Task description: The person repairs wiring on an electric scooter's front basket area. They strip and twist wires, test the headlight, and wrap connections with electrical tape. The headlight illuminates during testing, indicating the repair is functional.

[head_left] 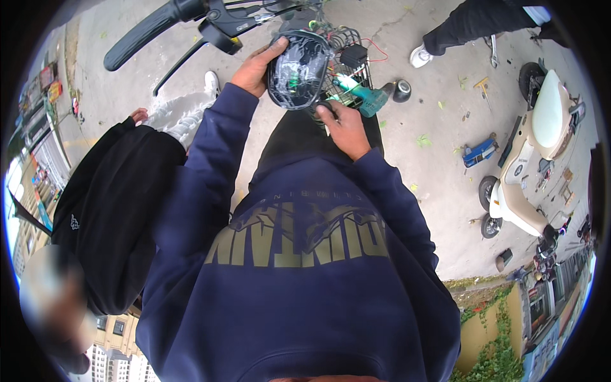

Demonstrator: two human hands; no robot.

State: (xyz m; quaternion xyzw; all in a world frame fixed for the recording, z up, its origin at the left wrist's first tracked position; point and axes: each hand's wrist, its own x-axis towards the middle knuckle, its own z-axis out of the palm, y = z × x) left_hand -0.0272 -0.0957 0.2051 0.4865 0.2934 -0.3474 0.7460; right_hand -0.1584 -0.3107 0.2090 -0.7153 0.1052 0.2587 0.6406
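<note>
At the top centre of the frame, the left hand point(254, 69) grips the black housing point(299, 70) by its edge, tilting its wired inside up, while the right hand point(344, 127) closes on its lower rim above the wire basket point(349, 39).

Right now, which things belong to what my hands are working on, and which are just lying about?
In hand:
left hand and right hand on the black housing
wire basket
teal drill

Lying about:
blue box
cream scooter
black round part
</note>
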